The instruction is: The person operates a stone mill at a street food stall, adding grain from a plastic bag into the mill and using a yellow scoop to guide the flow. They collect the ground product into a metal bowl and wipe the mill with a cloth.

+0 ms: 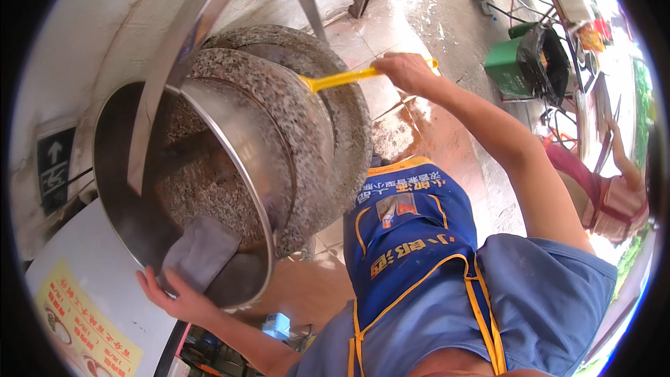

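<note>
Your two hands at a stone mill [307, 146] and a steel drum [113, 167].
Your right hand [407, 72] has its fingers closed round the yellow tool [342, 81] near the handle's end, presumably for reach; the tool's other end appears to touch the mill's stone. Your left hand [183, 300] is at the drum's rim, fingers loosely spread beside the grey cloth [204, 251]; whether they pinch it cannot be told. The drum contains the cloth and speckled stone; behind, a black bag [551, 63] lines a green bin [508, 70].
</note>
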{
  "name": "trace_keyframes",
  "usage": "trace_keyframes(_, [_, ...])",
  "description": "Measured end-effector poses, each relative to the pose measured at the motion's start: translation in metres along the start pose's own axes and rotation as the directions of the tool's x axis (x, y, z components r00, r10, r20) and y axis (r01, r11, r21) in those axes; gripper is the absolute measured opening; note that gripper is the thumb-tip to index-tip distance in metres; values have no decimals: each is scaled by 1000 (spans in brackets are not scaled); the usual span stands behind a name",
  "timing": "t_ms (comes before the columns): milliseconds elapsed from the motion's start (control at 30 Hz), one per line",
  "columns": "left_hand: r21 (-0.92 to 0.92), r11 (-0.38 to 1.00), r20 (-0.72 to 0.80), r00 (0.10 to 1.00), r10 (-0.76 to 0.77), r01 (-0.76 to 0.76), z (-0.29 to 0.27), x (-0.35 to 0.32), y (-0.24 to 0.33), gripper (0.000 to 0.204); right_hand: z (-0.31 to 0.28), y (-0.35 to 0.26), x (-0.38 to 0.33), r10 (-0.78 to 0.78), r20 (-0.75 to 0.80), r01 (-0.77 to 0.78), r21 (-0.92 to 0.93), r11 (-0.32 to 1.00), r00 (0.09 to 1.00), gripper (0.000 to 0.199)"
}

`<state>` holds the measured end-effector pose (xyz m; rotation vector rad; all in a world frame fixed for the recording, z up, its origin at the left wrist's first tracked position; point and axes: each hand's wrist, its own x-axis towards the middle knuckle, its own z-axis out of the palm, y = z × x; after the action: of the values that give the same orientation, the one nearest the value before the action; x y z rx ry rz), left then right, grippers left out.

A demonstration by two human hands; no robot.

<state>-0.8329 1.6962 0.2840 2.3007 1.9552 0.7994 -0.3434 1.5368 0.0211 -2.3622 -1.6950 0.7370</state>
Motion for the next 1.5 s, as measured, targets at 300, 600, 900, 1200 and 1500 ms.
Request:
trace_keyframes(300, [414, 908, -7, 998, -63, 61, 4, 11, 4, 54, 38, -66, 127, -66, -351, 192, 340, 920, 934, 24])
trace_keyframes(600, [377, 922, 82, 988, -130, 90, -6, 8, -29, 70, -8, 69, 23, 64, -8, -53, 460, 886, 998, 29])
trace_keyframes(900, [455, 865, 77, 958, -276, 212, -9, -3, -56, 69, -123, 181, 15, 143, 12, -138, 354, 925, 990, 23])
trace_keyframes(1200, [398, 832, -16, 910, -415, 387, 2, 3, -21, 68, -100, 21, 242, -393, -227, 431, 151, 889, 891, 22])
trace_keyframes(1500, [420, 787, -7, 869, -495, 452, 1, -29, 13, 77, -19, -96, 346, -621, -132, 633, 235, 738, 773, 34])
